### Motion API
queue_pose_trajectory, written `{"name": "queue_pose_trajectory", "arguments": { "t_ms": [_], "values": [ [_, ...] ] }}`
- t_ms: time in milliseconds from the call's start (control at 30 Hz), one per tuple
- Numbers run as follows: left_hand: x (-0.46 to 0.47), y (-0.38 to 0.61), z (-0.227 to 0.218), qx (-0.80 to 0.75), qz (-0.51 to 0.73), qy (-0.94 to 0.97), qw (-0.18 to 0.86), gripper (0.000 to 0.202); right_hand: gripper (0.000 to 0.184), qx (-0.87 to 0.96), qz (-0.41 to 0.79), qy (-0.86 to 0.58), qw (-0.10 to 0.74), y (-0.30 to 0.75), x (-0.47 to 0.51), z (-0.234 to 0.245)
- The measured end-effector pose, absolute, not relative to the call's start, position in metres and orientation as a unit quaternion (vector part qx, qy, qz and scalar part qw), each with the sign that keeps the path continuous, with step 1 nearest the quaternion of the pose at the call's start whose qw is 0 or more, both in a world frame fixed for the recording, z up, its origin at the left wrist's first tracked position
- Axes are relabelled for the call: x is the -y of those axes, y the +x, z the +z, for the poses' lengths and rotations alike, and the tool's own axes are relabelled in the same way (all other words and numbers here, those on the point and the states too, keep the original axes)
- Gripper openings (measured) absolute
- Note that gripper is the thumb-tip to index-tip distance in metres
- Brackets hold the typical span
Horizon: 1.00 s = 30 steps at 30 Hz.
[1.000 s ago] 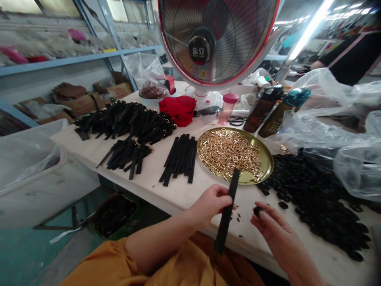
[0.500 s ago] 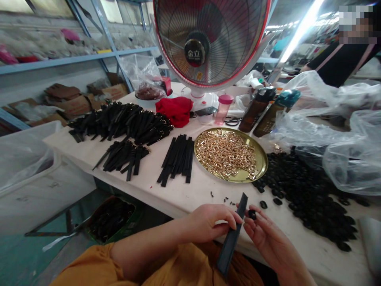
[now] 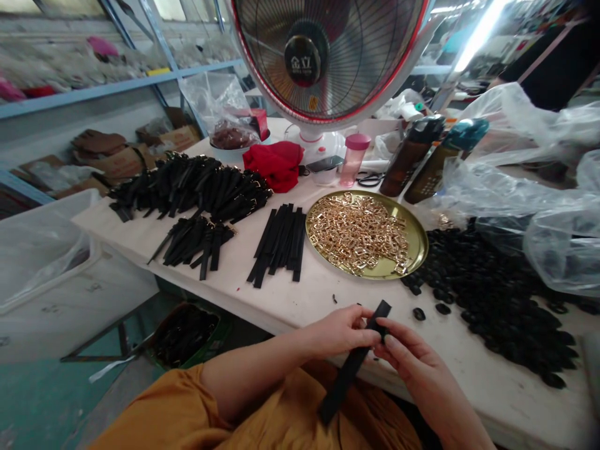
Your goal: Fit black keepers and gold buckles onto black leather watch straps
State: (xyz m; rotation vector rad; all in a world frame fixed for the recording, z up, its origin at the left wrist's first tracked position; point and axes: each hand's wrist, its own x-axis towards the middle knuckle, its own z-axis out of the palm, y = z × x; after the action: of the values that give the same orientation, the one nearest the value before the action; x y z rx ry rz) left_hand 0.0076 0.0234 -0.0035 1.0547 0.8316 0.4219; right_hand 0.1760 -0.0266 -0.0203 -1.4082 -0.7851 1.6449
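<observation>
My left hand (image 3: 344,329) is closed on a flat black strap (image 3: 345,382), thumb and fingers pinching it near its upper end. The strap's lower end slants down over my lap. From the other side, my right hand (image 3: 412,357) meets the strap with its fingers closed. A small black loop is in those fingers, mostly hidden against the strap. To the right lies a heap of black loops (image 3: 510,312). Beyond my hands stands a round gold tray (image 3: 419,244) of gold buckles (image 3: 359,234). Plain black straps (image 3: 281,240) are stacked to its left.
Black straps with buckles form a large pile (image 3: 192,187) and a smaller bunch (image 3: 199,240) at left. Behind the tray are a fan (image 3: 323,62), red cloth (image 3: 273,165), pink cup (image 3: 355,159), scissors (image 3: 370,180), bottles (image 3: 412,156) and plastic bags (image 3: 529,197).
My right hand has brought the black loop leftward to the strap. The strap has turned over in my left hand, and its lower end has swung left. The view has shifted slightly.
</observation>
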Motion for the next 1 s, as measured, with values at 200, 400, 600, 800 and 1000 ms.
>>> {"name": "queue_pose_trajectory", "arguments": {
  "t_ms": [200, 400, 600, 800, 1000],
  "values": [
    [-0.027, 0.006, 0.003, -0.426, 0.201, 0.529, 0.706, 0.03, 0.029, 0.233, 0.644, -0.544, 0.484, 0.176, 0.023, -0.024],
    [-0.03, 0.042, -0.032, -0.472, 0.304, 0.47, 0.681, 0.014, 0.03, 0.222, 0.623, -0.529, 0.532, 0.163, 0.005, -0.042],
    [-0.046, 0.033, -0.026, -0.48, 0.366, 0.362, 0.71, 0.01, 0.036, 0.352, 0.446, -0.675, 0.471, 0.19, 0.012, -0.05],
    [-0.043, -0.002, -0.01, -0.488, 0.323, 0.441, 0.68, 0.015, 0.02, 0.671, 0.294, -0.621, 0.281, 0.182, 0.029, -0.041],
    [-0.025, -0.015, -0.004, -0.47, 0.186, 0.575, 0.643, 0.019, 0.017, 0.628, 0.355, -0.621, 0.306, 0.179, 0.018, -0.037]
  ]
}}
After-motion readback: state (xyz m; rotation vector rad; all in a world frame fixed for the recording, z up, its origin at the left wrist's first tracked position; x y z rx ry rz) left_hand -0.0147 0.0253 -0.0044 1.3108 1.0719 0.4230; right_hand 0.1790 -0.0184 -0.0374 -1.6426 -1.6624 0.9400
